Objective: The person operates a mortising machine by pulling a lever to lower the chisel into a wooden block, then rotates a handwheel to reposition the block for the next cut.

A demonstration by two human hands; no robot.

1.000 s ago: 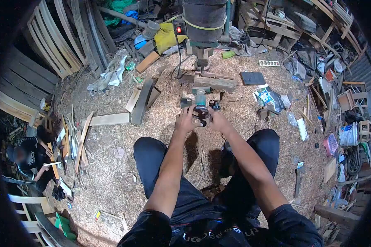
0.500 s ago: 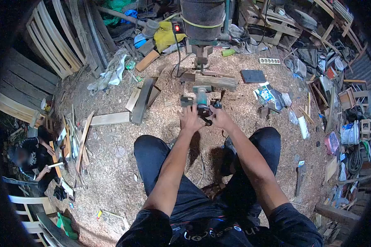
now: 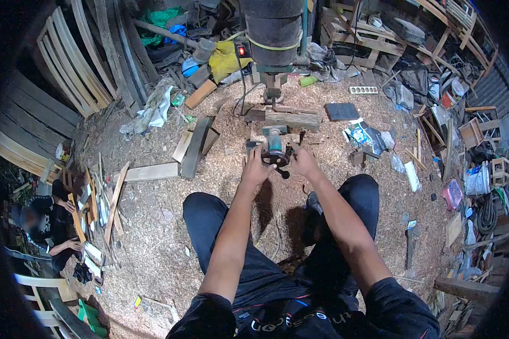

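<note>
My left hand curls on the handwheel; right hand, grip unclear | Risk: wood block shifting | Cause: uneven turning

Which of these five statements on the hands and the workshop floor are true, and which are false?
1. The left hand and right hand are both at the green vise. True.
2. The yellow cloth lies to the right of the big dark drum. False: the yellow cloth is to its left.
3. A second person is at the left side of the view, by some wood strips. True.
4. The white socket strip rests on the wearer's knee. False: the strip lies on the ground.
5. The pink basket is on the right side of the view. True.
</note>
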